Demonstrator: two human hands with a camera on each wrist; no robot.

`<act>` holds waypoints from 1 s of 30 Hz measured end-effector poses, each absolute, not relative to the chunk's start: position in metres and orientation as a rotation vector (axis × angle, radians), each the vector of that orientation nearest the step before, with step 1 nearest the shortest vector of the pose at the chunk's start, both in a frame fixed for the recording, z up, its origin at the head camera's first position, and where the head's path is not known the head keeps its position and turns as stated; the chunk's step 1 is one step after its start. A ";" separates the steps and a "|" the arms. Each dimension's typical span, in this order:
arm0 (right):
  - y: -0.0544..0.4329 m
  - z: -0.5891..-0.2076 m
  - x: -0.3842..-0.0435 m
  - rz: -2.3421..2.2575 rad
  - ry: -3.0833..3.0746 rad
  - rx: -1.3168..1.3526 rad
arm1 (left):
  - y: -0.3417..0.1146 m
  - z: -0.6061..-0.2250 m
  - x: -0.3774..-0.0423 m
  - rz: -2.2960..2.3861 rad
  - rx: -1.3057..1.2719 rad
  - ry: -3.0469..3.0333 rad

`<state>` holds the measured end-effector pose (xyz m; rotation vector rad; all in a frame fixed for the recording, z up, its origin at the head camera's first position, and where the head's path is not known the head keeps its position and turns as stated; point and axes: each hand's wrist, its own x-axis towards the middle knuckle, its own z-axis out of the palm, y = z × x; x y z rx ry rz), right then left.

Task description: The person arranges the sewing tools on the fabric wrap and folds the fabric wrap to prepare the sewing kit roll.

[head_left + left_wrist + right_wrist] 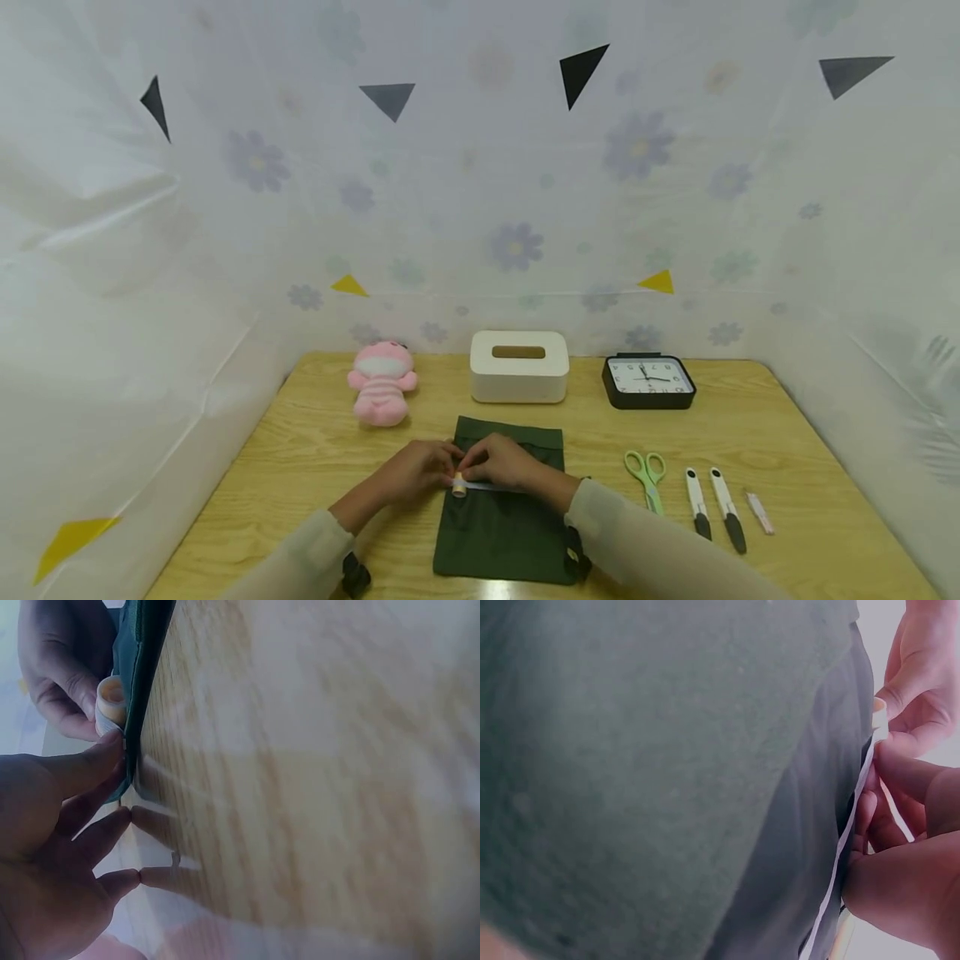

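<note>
A dark green fabric bag [502, 533] lies flat on the table. A narrow white strip [491, 487] runs across it, and a small beige roll [459, 490] stands at the strip's left end. My left hand [418, 473] is at the bag's left edge, its thumb and a finger pinching the strip's end right beside the roll [111, 705]. Its other fingertips touch the table. Reaching over the bag, my right hand [504, 462] pinches the roll with thumb and fingers. In the right wrist view the strip [840, 851] trails along the bag under my right hand [915, 847].
Behind the bag stand a pink plush toy [382, 387], a white tissue box [519, 379] and a black clock [649, 382]. Right of it lie green scissors [647, 477], two white-and-black cutters [697, 500] and a small pinkish packet [761, 512]. The wooden table [285, 467] meets a curtain behind.
</note>
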<state>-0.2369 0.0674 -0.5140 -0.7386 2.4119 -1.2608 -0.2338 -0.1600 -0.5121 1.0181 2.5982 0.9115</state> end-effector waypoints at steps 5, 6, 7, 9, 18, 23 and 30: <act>0.069 -0.513 -0.237 -1.265 2.395 -0.758 | -0.160 -0.514 -0.234 0.952 0.994 2.587; 0.069 -0.513 -0.237 -1.265 2.391 -0.756 | -0.160 -0.514 -0.234 0.957 0.991 2.586; 0.070 -0.513 -0.237 -1.264 2.389 -0.755 | -0.160 -0.514 -0.234 0.959 0.991 2.586; 0.070 -0.514 -0.237 -1.266 2.385 -0.753 | -0.159 -0.513 -0.234 0.962 0.971 2.585; 0.072 -0.516 -0.238 -1.267 2.382 -0.773 | -0.158 -0.516 -0.234 0.995 0.952 2.574; 0.073 -0.516 -0.238 -1.267 2.377 -0.781 | -0.160 -0.520 -0.234 1.022 0.959 2.572; 0.076 -0.517 -0.241 -1.261 2.366 -0.805 | -0.160 -0.519 -0.233 1.061 0.924 2.559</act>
